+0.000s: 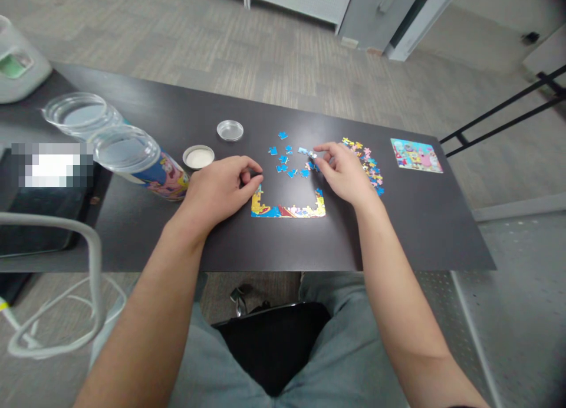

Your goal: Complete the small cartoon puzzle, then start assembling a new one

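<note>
My right hand pinches a pale blue and white puzzle piece between thumb and fingers, just above the table. Below it lie several loose blue puzzle pieces. A heap of mixed puzzle pieces spreads beyond that hand, partly covered by it. Nearer me sits a joined U-shaped puzzle border, made of a bottom row and two short sides. At its left side rests my left hand, loosely curled, thumb and forefinger slightly apart, with nothing visible in it. Its fingertips hide the top of that side.
On the right lies a colourful picture card. Two round lids, one metallic and one white inside, lie left of the pieces. Clear-topped printed canisters stand by my left wrist. A pale cable loops at the left edge.
</note>
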The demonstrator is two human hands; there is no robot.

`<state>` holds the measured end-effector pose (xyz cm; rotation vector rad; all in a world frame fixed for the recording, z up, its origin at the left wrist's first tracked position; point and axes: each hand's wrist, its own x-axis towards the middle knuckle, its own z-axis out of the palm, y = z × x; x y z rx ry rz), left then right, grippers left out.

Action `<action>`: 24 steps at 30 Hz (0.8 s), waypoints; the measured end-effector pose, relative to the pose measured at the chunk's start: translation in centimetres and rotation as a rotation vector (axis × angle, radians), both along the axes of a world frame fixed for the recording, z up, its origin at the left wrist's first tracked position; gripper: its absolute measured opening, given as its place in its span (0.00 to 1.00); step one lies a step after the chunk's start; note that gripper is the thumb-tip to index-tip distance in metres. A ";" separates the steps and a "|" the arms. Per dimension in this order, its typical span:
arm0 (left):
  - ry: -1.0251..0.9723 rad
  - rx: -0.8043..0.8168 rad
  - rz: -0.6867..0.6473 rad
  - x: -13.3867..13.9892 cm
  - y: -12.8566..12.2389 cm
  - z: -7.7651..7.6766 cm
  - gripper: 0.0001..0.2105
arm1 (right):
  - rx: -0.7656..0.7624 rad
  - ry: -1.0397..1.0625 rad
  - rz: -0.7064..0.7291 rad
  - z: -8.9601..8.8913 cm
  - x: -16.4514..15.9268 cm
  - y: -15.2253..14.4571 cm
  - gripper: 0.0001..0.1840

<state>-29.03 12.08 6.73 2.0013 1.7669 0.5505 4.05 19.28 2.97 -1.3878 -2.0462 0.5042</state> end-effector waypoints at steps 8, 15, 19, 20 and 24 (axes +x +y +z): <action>0.023 -0.030 -0.015 0.6 -0.2 0.0 0.12 | 0.009 -0.088 -0.025 0.9 -2.1 0.5 0.21; -0.034 -0.024 -0.031 0.6 -0.7 0.1 0.12 | 0.012 -0.160 -0.058 0.7 -7.3 5.7 0.11; -0.053 -0.023 -0.052 0.5 -0.7 0.0 0.11 | 0.006 -0.118 -0.047 0.4 -7.9 6.7 0.06; -0.048 -0.024 -0.059 0.6 -0.7 0.0 0.10 | 0.002 -0.101 -0.045 0.3 -7.9 6.7 0.05; -0.034 -0.020 -0.066 0.6 -0.7 -0.1 0.10 | -0.055 -0.009 -0.011 0.2 -7.8 6.4 0.07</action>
